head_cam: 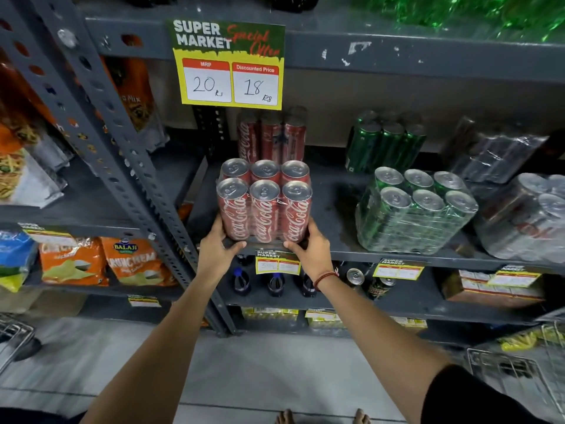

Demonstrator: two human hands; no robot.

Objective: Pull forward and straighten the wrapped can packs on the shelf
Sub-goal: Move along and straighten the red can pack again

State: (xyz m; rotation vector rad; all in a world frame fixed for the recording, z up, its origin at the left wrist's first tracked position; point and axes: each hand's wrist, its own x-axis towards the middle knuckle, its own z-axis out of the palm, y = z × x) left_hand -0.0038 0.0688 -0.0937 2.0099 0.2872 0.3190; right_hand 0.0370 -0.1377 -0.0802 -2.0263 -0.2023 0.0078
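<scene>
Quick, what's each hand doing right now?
Left hand: gripping the red can pack at its lower left corner.
Right hand: gripping the same pack's lower right corner.

I see a yellow-and-green cardboard offer sign [228, 63] hanging from the upper shelf edge, handwritten 20 and 18. Orange snack bags [136, 261] sit lower left. Dark capped bottles [275, 284] stand underneath, beside small yellow price tags [398, 268]. A wire basket [516, 370] sits lower right.

- Left hand [217, 255]: bare, forearm uncovered.
- Right hand [312, 251]: bare; thin red braided thread bracelet [326, 278] just below it at the wrist.
- Black short sleeve [470, 399] far up the right arm.
</scene>
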